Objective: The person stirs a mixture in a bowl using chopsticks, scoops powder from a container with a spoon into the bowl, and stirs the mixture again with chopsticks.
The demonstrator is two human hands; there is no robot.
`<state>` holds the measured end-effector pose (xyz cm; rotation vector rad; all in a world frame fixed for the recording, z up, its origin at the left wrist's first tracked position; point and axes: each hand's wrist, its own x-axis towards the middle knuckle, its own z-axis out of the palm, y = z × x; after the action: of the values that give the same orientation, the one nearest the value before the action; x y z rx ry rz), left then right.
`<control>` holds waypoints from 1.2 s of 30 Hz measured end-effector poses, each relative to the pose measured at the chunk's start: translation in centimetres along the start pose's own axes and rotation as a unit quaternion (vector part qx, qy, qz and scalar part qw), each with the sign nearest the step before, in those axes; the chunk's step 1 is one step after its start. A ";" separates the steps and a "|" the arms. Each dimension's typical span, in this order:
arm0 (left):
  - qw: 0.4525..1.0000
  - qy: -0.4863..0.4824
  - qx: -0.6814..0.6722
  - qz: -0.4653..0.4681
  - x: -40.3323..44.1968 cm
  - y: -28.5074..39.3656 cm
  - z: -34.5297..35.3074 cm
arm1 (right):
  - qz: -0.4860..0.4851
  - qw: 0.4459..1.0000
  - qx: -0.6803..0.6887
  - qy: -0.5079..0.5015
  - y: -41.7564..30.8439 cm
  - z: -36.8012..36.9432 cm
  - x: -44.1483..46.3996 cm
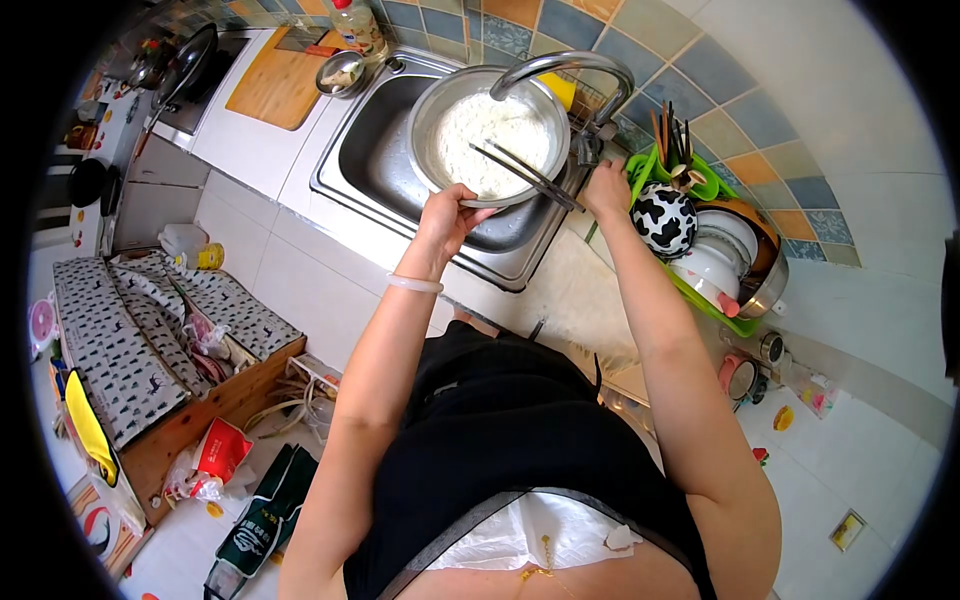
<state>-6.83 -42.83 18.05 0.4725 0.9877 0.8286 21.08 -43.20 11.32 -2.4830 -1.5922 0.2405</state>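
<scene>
Near the centre of the frame, the left hand (447, 222) pinches the lower rim of the bowl (424, 140), thumb on top and fingers beneath. To its right, the right hand (606, 190) has its fingers bunched close to the foot of the faucet (600, 63); whether they grip anything, I cannot tell. The bowl is at upper centre, above the sink (333, 172), with the spout over it; what bears its weight is not clear.

It looks like metal: stiff, unlikely to break, probably slippery if wet. The flour-like white mass (468, 125) inside likely makes it fairly heavy and might shift or spill if tipped. One hand on the rim could let it tilt; opposite sides of the rim should give the steadiest hold, clear of the chopsticks (535, 181), which lean across the lower right rim and could slide out.
</scene>
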 end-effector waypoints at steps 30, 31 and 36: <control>1.000 0.002 -0.014 0.026 2.6 2.5 0.0 | 0.019 1.000 -0.005 -0.025 -0.8 -1.0 0.3; 1.000 -0.002 -0.015 0.019 2.3 2.5 0.1 | 0.019 0.999 -0.008 -0.028 -0.9 -1.1 0.2; 1.000 0.002 0.004 -0.012 0.9 1.8 0.2 | 0.031 0.999 -0.010 -0.038 -0.8 -0.8 0.6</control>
<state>-7.10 -40.99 18.85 0.4659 0.9995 0.8042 20.78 -42.39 12.25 -2.5712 -1.5534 0.3322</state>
